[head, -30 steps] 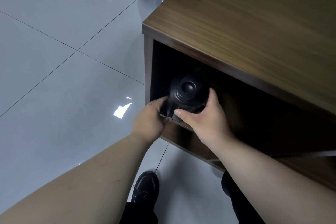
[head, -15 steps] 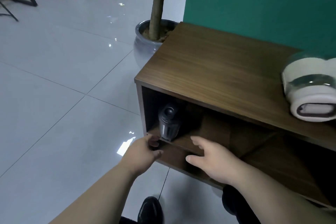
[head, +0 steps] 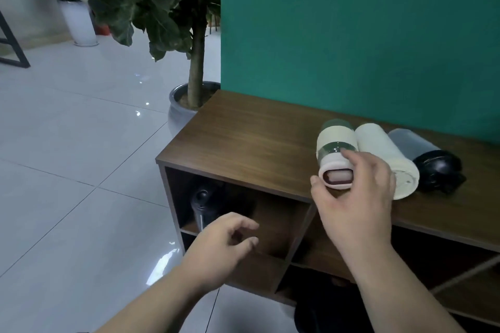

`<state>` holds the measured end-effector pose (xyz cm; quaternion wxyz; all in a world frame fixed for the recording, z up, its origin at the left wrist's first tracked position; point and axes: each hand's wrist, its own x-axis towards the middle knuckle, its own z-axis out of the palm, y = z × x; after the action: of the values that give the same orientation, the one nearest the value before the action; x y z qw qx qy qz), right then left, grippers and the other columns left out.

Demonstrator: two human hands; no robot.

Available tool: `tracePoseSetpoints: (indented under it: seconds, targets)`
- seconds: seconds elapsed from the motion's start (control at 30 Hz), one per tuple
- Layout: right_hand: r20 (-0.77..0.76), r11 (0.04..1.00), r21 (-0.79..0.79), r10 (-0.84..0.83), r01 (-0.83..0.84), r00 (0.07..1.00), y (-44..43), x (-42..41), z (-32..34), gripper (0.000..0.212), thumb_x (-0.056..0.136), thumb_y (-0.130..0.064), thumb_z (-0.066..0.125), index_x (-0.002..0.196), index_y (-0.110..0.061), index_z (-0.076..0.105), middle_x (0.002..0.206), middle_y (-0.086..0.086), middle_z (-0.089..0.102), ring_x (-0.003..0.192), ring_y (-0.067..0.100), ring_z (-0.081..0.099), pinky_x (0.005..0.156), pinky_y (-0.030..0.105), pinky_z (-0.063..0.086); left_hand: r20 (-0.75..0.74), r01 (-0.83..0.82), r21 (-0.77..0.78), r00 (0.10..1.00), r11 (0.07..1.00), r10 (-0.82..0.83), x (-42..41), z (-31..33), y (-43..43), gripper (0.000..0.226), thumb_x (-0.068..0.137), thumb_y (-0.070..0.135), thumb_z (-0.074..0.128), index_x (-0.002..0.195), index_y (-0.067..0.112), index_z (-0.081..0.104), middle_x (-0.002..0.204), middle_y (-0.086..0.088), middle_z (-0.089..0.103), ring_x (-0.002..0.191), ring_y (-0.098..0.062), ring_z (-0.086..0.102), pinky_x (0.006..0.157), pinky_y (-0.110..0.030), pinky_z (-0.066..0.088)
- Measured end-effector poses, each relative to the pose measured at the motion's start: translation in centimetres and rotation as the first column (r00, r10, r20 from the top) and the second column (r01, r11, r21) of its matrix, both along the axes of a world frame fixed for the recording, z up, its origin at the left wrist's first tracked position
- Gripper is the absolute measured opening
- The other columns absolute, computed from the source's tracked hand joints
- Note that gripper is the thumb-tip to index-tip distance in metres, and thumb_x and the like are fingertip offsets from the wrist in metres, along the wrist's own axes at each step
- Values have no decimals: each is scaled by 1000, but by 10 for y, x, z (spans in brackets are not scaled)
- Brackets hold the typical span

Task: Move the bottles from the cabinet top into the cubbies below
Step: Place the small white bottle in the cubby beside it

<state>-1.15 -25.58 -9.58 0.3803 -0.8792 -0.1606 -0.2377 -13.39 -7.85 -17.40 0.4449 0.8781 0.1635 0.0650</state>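
Observation:
Three bottles lie side by side on the brown cabinet top [head: 243, 140]: a white and green bottle with a pink cap [head: 335, 149], a cream bottle [head: 378, 149], and a grey bottle with a black lid [head: 414, 146]. My right hand [head: 354, 197] hovers at the pink cap with fingers spread around it, barely touching. A dark metal bottle [head: 201, 205] stands in the top left cubby. My left hand [head: 221, 243] floats in front of that cubby, fingers loosely curled and holding nothing.
A potted tree in a grey pot [head: 181, 105] stands beside the cabinet's left end. A green wall [head: 351, 35] backs the cabinet. Lower cubbies [head: 324, 259] sit beneath the top. Glossy white floor tiles [head: 81, 170] stretch to the left.
Both hands let go of the dark bottle in the left cubby and withdrew. My right hand rose to the white and green bottle on top. The view tilted upward.

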Motion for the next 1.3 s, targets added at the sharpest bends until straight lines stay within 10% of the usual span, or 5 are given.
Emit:
tracePoseSetpoints:
  seconds: [0.47, 0.67, 0.9, 1.17, 1.3]
  targets:
    - [31, 993, -52, -106, 108, 994, 32, 57, -41, 48, 82, -15, 69, 129, -21, 60, 148, 8, 42, 139, 33, 34, 107, 55, 43, 47, -93, -96, 994, 991, 97, 21, -40, 27, 21, 94, 26, 70, 83, 43, 70, 83, 25, 71, 82, 3, 66, 68, -8, 42]
    - [23, 961, 218, 167, -168, 986, 18, 31, -29, 56, 73, -8, 80, 120, -31, 59, 147, -3, 40, 133, 8, 45, 104, 9, 34, 140, -56, -144, 987, 988, 76, 20, -35, 30, 23, 91, 23, 74, 92, 45, 72, 102, 16, 76, 94, -7, 70, 85, -31, 57]
    - [126, 660, 307, 686, -686, 717, 4, 8, -23, 50, 70, -12, 70, 118, -19, 58, 132, 15, 54, 123, 38, 59, 100, 57, 50, 431, 158, -568, 893, 808, 129, 12, -30, 42, 102, 62, 20, 87, 151, 33, 39, 145, -8, 56, 125, -18, 64, 101, -35, 55]
    - [-297, 769, 48, 620, -638, 726, 11, -12, -73, 72, 64, -25, 84, 128, -44, 57, 137, -30, 49, 125, -1, 57, 96, 11, 45, -20, 54, -269, 998, 962, -62, 18, -76, 33, 90, 61, 7, 96, 124, 50, 48, 130, 8, 61, 107, 8, 63, 77, -13, 55]
    - [-569, 869, 253, 489, -425, 662, 18, -30, -118, 95, 51, -41, 89, 131, -59, 42, 139, -28, 49, 129, -3, 54, 105, 26, 47, -189, 28, -228, 979, 973, -72, 11, -104, 27, 76, 65, 7, 92, 118, 38, 48, 111, 11, 64, 87, 18, 61, 67, -9, 51]
